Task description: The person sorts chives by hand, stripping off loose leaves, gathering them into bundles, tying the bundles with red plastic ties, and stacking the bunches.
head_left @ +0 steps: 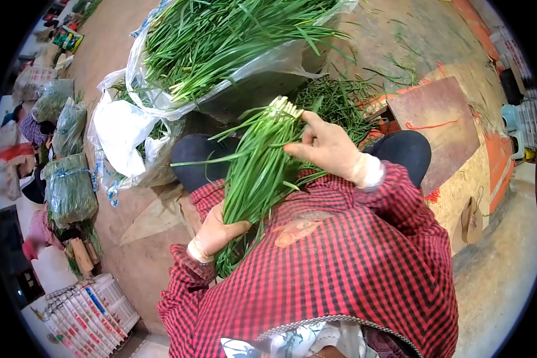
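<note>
- Nearest the camera: the red-and-black checked smock (352,262), its front spread below the working area.
- Workpiece: one bunch of chives (256,161), held above the lap, pale stem ends up and away from the body, leaf tips down toward the smock.
- Left hand (218,231): closed around the leaf end, thumb across the front. Firm but light pressure seems right; squeezing would probably crease the leaves.
- Right hand (331,146): thumb and a fingertip touch the bunch near the stem ends, set apart from each other. Whether the hidden fingers grip cannot be told.
- Alignment: best kept with stem ends level and leaves parallel. Several leaves stick out sideways; drawing them in gently should avoid snapping them.
- Surroundings: an open plastic bag (244,74) full of chives lies beyond the knees; loose leaves (334,98) lie beside it, near a flat board (438,128).
</note>
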